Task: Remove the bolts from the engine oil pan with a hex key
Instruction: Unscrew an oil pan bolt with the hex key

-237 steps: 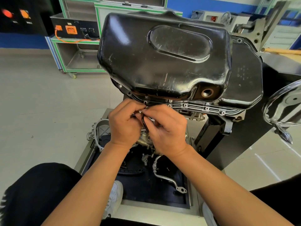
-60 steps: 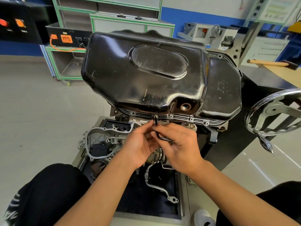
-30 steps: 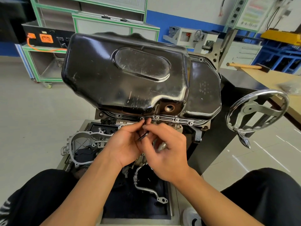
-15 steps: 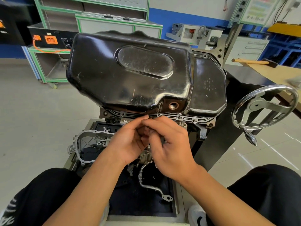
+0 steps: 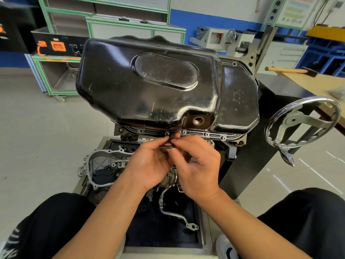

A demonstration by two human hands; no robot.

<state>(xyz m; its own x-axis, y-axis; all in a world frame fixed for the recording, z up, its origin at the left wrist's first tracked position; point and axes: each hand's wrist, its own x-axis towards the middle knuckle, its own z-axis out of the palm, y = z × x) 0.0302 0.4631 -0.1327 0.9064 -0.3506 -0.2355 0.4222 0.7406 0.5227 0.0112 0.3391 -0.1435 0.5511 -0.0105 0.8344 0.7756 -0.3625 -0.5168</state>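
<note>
Oil pan [image 5: 149, 86]: mounted bottom-up on the stand with its flange [image 5: 196, 133] turned toward me, so the near row of fasteners is within easy reach.
Bolts [image 5: 206, 134]: bright heads sit in the flange to the right of my fingers, so by my reckoning much of the job is left.
Hex key [image 5: 166, 146]: small and black, its long arm lying level between my hands to serve as the lever. Its short end points up at the nearest bolt [image 5: 167, 134].
Left hand [image 5: 149, 165]: fingertips pinch the long arm to swing it.
Right hand [image 5: 197, 165]: fingertips pinch the key by its bend, just under the flange, probably to steady the tip.
Seating: my fingers hide whether the tip is in the socket.
Risk: a tilted key could slip or round the socket.
Tray [image 5: 203, 230]: it lies below the flange, so a dropped bolt should land in it.
</note>
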